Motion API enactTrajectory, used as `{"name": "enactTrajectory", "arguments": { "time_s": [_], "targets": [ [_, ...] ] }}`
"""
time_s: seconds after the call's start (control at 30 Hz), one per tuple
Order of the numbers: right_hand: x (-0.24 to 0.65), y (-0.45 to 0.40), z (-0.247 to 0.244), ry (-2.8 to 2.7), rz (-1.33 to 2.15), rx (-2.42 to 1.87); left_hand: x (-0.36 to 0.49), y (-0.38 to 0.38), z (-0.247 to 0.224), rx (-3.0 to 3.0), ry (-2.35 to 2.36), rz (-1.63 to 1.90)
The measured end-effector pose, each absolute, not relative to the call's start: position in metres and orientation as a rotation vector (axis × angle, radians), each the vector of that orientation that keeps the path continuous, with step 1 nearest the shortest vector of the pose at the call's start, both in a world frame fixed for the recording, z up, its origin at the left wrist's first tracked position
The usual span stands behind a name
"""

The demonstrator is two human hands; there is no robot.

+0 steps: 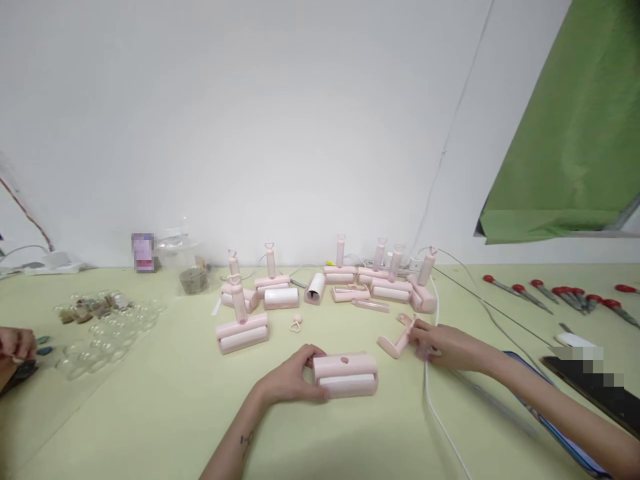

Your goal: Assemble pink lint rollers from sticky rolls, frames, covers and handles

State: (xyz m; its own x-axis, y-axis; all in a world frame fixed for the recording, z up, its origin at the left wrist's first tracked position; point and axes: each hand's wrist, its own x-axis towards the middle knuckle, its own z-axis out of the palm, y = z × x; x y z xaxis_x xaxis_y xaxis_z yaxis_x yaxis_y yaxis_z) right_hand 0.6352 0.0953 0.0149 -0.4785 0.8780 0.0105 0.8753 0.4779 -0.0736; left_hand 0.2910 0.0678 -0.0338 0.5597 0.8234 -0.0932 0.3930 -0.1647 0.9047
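My left hand (295, 378) is closed around the left end of a pink pet hair roller head (346, 363), which lies on the table with its white roller facing me and a small hole on top. At the right, my right hand (445, 347) has its fingers curled down beside a pink curved plastic part (399, 343). Something pale pink shows under those fingers, but its shape is mostly hidden. Between the hands, farther back, lies a small pink heart-shaped ring piece (297, 324).
Several pink rollers with upright handles (240, 303) stand behind. A white cable (437, 407) runs past my right hand. Red-capped tools (533, 300) and a black phone-like slab (595, 393) lie right. Another person's hand (17, 343) is left, near clear bubble-like pieces (100, 340).
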Motion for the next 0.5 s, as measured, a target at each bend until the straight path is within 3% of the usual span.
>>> {"name": "enactTrajectory", "arguments": {
  "time_s": [0.13,0.37,0.5],
  "targets": [
    [0.627,0.081,0.038,-2.523,0.069,-1.525,0.291,0.068,-0.034,1.789,0.988,0.519],
    [0.552,0.061,0.059,-2.216,0.616,-1.088,0.294,0.065,-0.034,1.819,0.992,0.557],
    [0.525,0.063,0.054,-2.267,0.667,-1.008,0.295,0.064,-0.032,1.839,1.014,0.573]
  ]
}}
